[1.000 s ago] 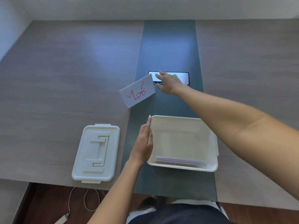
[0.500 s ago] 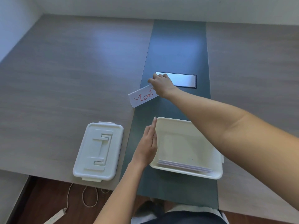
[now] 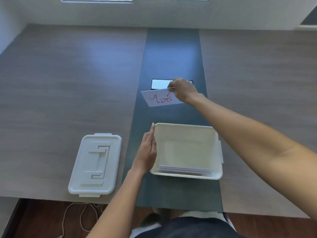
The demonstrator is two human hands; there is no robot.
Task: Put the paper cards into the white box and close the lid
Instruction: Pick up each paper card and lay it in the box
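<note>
A white paper card (image 3: 159,99) with red handwriting hangs above the dark centre strip of the table, pinched at its right end by my right hand (image 3: 184,90). The open white box (image 3: 187,175) sits nearer to me on the strip, with a small stack of cards (image 3: 185,169) lying against its near wall. My left hand (image 3: 147,152) rests flat, fingers straight, against the box's left wall. The white lid (image 3: 96,164) lies flat on the wooden table to the left of the box.
A shiny black rectangular panel (image 3: 160,84) is set into the strip behind the held card. The table's near edge runs just below the lid and box. A cable (image 3: 82,215) lies on the floor below.
My right hand has lifted the card off the table and carried it rightward, over the centre strip. My left hand has stayed against the box.
</note>
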